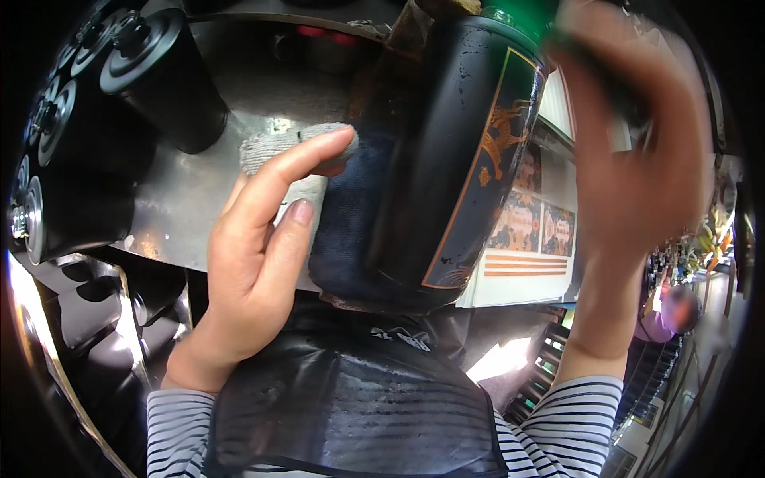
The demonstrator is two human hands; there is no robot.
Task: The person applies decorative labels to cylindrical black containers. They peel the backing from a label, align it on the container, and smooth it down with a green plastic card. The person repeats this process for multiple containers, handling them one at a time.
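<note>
A large black bottle (pixel 414 159) with a green top leans at a tilt in front of me. Its right side carries a dark decal (pixel 498 167) edged in orange, with a golden animal figure. Beside the bottle's left flank, my left hand (pixel 255 263) has its fingers curled about a grey knitted cloth (pixel 271 147). The cloth lies partly behind the index finger. Raised at the upper right, my right hand (pixel 637 159) is smeared by motion near the bottle's top end. Something dark shows between its thumb and fingers, too blurred to name.
Several black bottles (pixel 171 88) stand along the left of the metal table (pixel 179 199). Printed decal sheets (pixel 526 263) lie to the right of the bottle. A black apron (pixel 358 406) covers my lap. Far right, a person in purple (pixel 657 323) shows in the background.
</note>
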